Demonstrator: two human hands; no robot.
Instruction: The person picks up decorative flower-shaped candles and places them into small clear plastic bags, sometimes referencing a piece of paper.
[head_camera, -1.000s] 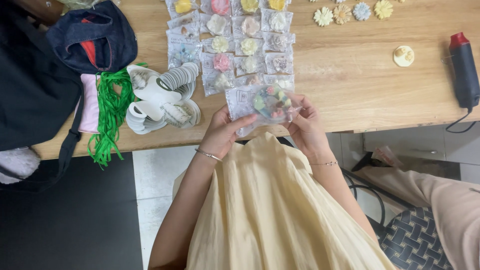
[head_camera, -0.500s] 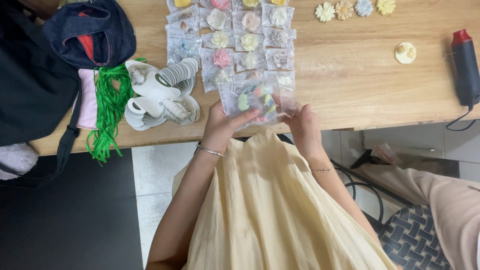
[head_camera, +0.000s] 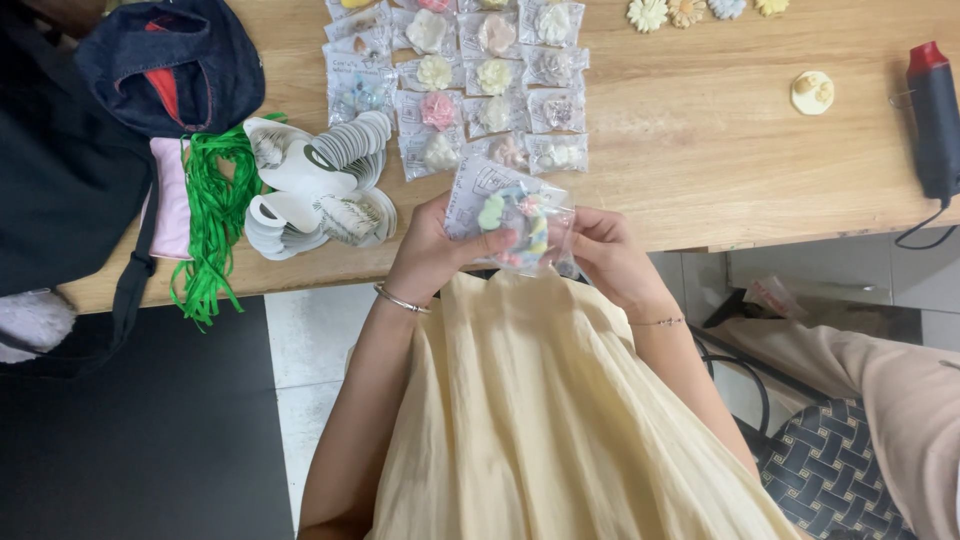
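Observation:
Both my hands hold one clear plastic packet (head_camera: 510, 215) with pastel flower-shaped pieces inside, just above the near edge of the wooden table (head_camera: 700, 150). My left hand (head_camera: 430, 250) grips its left side with the thumb on top. On the packet's right side sits my right hand (head_camera: 605, 255). Beyond the packet lie rows of similar small flower packets (head_camera: 470, 85) laid flat on the table.
A pile of white card tags (head_camera: 315, 190) and a bundle of green ribbon (head_camera: 210, 210) lie at the left, beside a dark denim bag (head_camera: 170, 65). Loose flower pieces (head_camera: 690, 12) and a round piece (head_camera: 812, 92) lie far right, near a black tool with red tip (head_camera: 932, 115). Another person's sleeve (head_camera: 890, 390) shows lower right.
The packet has shifted slightly in my hands and tilted; both hands keep hold of it at the table edge. The view has moved a little.

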